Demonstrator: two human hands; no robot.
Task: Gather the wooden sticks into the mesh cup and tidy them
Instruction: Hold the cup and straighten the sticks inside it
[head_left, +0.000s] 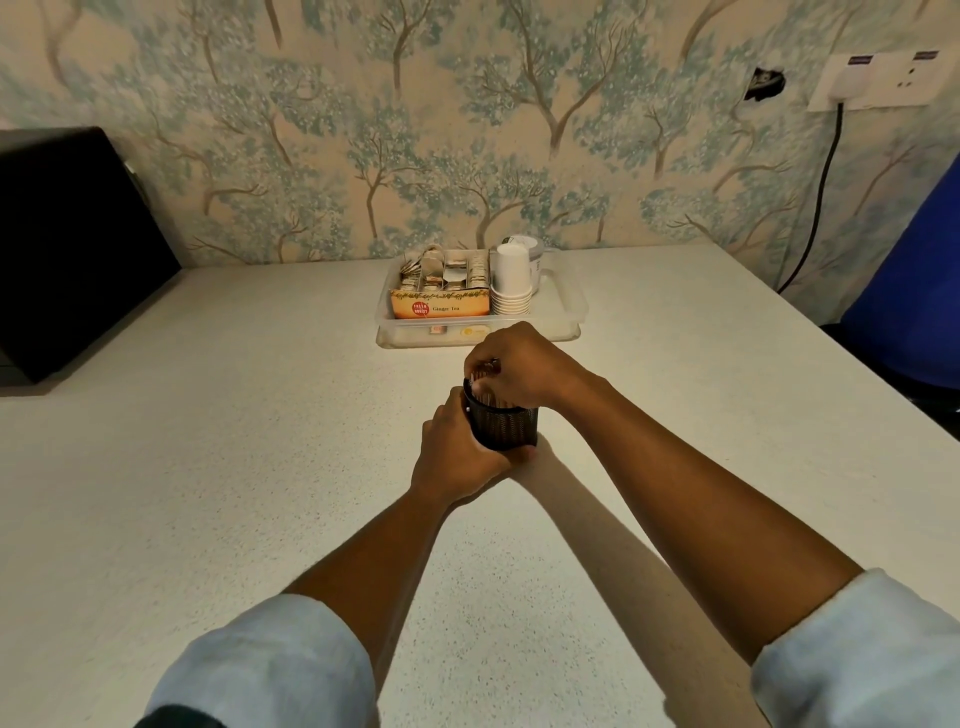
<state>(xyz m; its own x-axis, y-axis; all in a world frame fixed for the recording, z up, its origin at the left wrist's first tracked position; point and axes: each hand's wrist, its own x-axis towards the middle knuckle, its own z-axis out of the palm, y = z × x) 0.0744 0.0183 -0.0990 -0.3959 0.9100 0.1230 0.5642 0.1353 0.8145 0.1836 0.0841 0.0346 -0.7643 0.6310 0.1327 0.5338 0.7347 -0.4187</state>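
A black mesh cup (506, 428) stands on the white speckled table (208, 467), in the middle of the view. My left hand (457, 457) wraps around the cup's left side and base. My right hand (511, 366) sits over the cup's mouth, fingers closed on the tops of the wooden sticks (480, 370), which poke up out of the cup. Most of the sticks are hidden by my right hand and the mesh wall.
A clear plastic tray (569, 317) behind the cup holds a ginger tea box (440, 306), a stack of white paper cups (511, 283) and a lidded tub. A black box (67, 244) stands at the left. A blue object (914, 291) and a wall cable sit at the right.
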